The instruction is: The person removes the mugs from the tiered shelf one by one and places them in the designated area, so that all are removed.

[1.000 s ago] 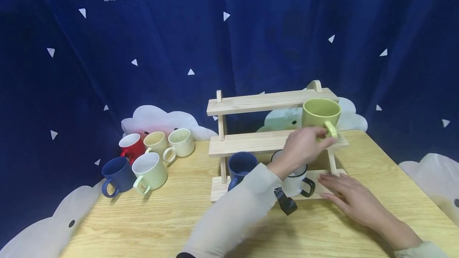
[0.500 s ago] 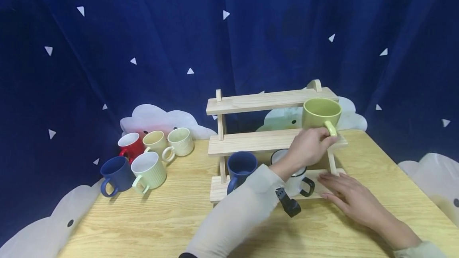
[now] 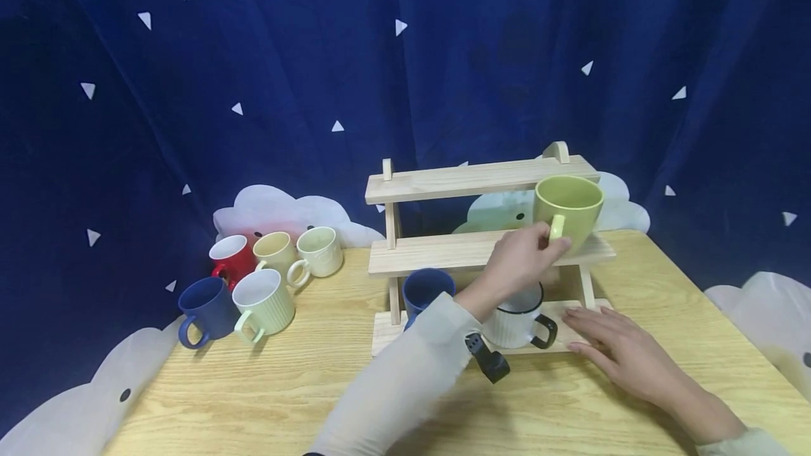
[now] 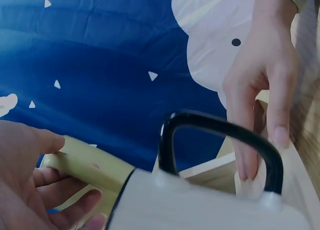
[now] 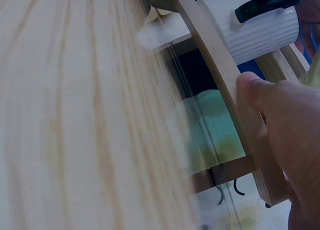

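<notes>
My left hand [image 3: 522,259] pinches the handle of a yellow-green mug [image 3: 573,206] at the right end of the middle shelf of a wooden rack [image 3: 437,252]. In the left wrist view, thumb and fingers lie on either side of that handle [image 4: 87,162]. My right hand [image 3: 624,354] rests on the right end of the bottom shelf with fingers extended; the right wrist view shows its thumb [image 5: 252,87] against the board edge. A white ribbed mug with black rim and handle [image 3: 516,326] and a dark blue mug [image 3: 427,290] stand on the bottom shelf, partly hidden by my left arm.
On the table's left stand a red mug [image 3: 231,261], a pale yellow mug [image 3: 276,253], a cream mug [image 3: 322,253], a blue mug [image 3: 209,309] and a light green ribbed mug [image 3: 266,302]. The rack's top shelf [image 3: 475,180] overhangs behind the yellow-green mug. A dark blue curtain [image 3: 443,55] hangs behind.
The yellow-green mug has turned so its handle has swung from the front right toward the left. My left hand has moved left with the handle. My right hand stays in place.
</notes>
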Demonstrator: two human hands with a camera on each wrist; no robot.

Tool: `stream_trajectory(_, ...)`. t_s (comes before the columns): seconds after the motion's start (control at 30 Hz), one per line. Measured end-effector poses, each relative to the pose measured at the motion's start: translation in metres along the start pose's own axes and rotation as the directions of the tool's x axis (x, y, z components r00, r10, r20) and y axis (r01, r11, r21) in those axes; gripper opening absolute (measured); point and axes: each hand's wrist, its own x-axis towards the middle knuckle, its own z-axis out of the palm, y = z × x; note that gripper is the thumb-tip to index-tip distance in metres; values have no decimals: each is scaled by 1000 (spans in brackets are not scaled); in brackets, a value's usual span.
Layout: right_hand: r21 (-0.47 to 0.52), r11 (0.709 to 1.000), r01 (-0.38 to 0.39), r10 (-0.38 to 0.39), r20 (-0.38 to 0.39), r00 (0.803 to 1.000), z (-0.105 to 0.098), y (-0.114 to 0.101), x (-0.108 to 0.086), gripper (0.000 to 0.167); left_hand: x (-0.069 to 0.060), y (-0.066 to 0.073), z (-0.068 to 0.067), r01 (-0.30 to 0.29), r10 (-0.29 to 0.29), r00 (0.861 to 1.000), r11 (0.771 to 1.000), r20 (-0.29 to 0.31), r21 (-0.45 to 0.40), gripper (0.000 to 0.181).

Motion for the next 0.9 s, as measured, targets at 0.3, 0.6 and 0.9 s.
stream_trajectory(0.3, 5, 1000, 4, -4, -1, 1000, 0, -1, -1, 47, -1, -14, -10, 53, -54, 998, 995, -12, -79, 30)
stream_trajectory(0.6, 14, 1000, -6, 6, 3, 1000, -1, -1, 0, 47, 3, -25, -20, 70, -76, 997, 973, -17, -221, 25)
stream_trajectory(0.9, 11, 1000, -12, 12, 2, 1000, -1, -1, -1, 47, 1, -36, -23, 139, -160, 987, 895, -13, -424, 20)
